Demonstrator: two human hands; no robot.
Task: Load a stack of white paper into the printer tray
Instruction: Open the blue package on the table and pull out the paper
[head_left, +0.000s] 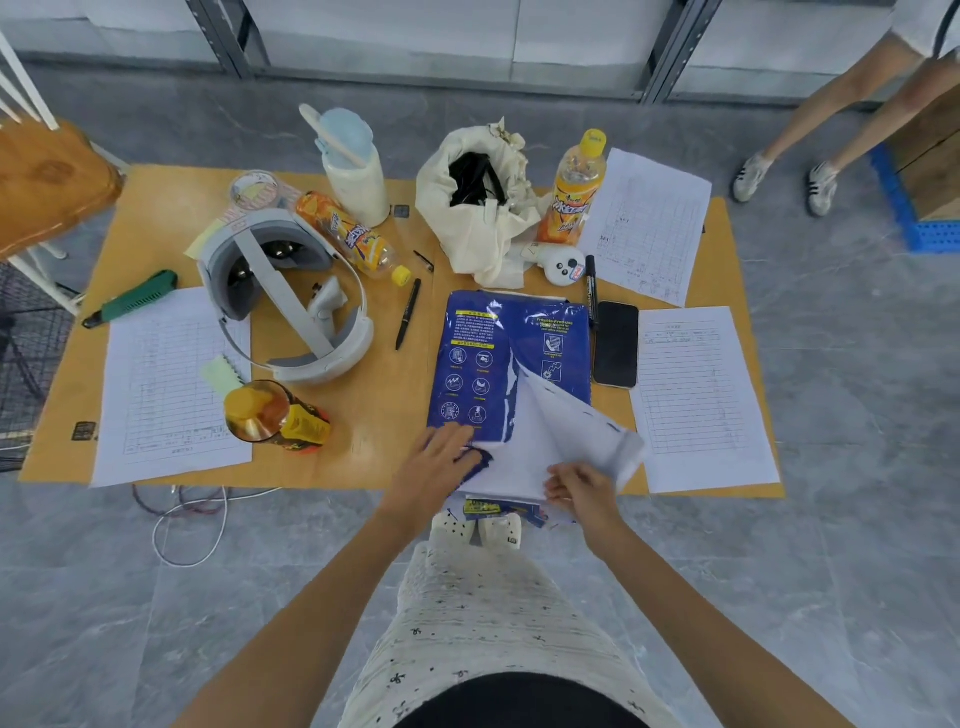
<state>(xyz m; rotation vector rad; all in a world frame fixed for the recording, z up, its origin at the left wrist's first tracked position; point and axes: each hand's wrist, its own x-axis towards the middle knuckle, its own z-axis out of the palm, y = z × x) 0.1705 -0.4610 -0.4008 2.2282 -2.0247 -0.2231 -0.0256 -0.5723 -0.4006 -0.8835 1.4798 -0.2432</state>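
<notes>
While the left hand (441, 457) lies flat, fingers spread, on the near left corner of the blue plastic-wrapped ream of paper (485, 364), the right hand (576, 488) pinches the torn flap of wrapper (582, 431), white on its inner face, and holds it lifted off toward the right. So one hand pins and the other peels; neither has hold of any sheets yet.

The ream lies on the orange-tan tabletop (374, 395) with its long axis running straight away from the person, its near short end hanging at the table's front edge just above the person's feet. The tear runs up the right half of the pack, and the white stack of paper (511, 467) shows in the wedge between the two hands. That opening faces the person, so the sheets would, I judge, slide out lengthwise toward the body, and the right hand, already at the open side, is the nearer one to draw them. A black smartphone (615, 343) sits just beside the ream's right edge, in the way if the flap is swung wider.

No printer or tray is in view, so loading looks some way off.
</notes>
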